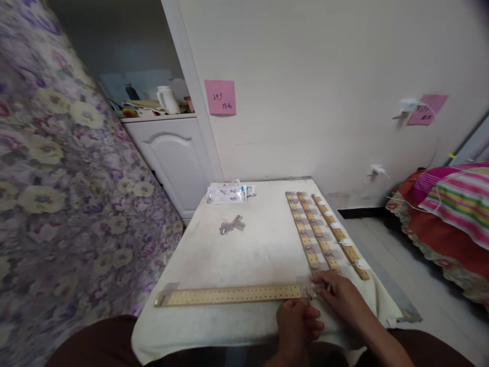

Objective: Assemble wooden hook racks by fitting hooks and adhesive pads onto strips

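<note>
working with both hands at the near right of the tabletop (260, 250). right hand (344, 293) at the right end of the long strip (233, 294), fingers bent in close about that end; cannot tell whether grasping the wood or a small piece on it. left hand (294, 326) just beside the same end, on the near side, fingers curled toward the palm; cannot tell whether clenched on something small.

made of pale wood, pierced with rows of small holes, lying crosswise along the near part of the tabletop. at its left end, a shiny clip (159, 299); near its right end, close to both hands, a shiny piece (308, 293), too blurred to make out.

to the right, three side strips (303, 234) lined up, running toward the wall (290, 102); on the outermost, white pieces (346, 242). near the middle, a little group of clear pieces (232, 225) with glints of metal. at the back left, flat packets (227, 193), overlapping.

above, on the wall, a pink note (220, 97). farther left, a white jug (168, 100) on a shelf. at far right, a bed (431, 214).
</note>
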{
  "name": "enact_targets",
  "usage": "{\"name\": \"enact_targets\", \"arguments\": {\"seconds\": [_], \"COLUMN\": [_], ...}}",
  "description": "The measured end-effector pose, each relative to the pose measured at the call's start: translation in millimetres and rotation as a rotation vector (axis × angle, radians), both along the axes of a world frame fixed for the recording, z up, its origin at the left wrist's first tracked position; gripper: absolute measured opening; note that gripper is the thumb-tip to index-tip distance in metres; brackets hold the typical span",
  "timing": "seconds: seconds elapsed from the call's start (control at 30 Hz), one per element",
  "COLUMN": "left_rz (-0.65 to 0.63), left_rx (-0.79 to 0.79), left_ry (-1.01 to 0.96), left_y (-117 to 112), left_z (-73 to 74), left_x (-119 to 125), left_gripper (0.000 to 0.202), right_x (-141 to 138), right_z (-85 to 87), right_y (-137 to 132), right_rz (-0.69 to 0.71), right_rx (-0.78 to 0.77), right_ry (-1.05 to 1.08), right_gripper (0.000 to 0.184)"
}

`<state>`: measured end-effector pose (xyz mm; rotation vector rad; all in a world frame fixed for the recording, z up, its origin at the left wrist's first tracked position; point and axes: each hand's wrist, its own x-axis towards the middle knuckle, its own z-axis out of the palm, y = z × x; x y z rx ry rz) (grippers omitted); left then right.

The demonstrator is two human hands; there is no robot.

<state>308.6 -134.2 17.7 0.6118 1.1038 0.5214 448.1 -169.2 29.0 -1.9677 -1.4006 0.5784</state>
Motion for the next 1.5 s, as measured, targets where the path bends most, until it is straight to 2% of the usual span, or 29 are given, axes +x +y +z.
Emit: {"name": "enact_targets", "arguments": {"seconds": [0.13, 0.3, 0.57, 0.8, 1.17, 1.5], "left_rz": [0.006, 0.003, -0.002, -0.011, -0.019, -0.089], "left_rx": [0.005, 0.007, -0.003, -0.007, -0.013, -0.003], "left_ry": [-0.016, -0.022, -0.022, -0.017, 0.002, -0.041], "left_y": [0, 1, 1, 2, 2, 4], "left_z": [-2.0, -1.3, -0.9, -3.5, -2.5, 4.2], "left_x": [0, 0, 1, 1, 0, -5], "left_gripper": [0.014, 0.014, 0.011, 0.014, 0.014, 0.012], "right_x": [-13, -20, -21, -24, -26, -25], "right_z": [-11.0, -6.4, -8.5, -3.5, 2.2, 7.0], "right_y": [-3, 1, 3, 3, 7, 15], "right_rz": [-0.016, -0.019, 0.021, 0.005, -0.055, -0.080], "right_rx": [0.042, 0.087, 0.045, 0.052, -0.062, -0.173], "right_ry": [0.067, 0.054, 0.049, 0.013, -0.058, -0.169], "right_gripper": [0.024, 0.022, 0.018, 0.017, 0.012, 0.010]}}
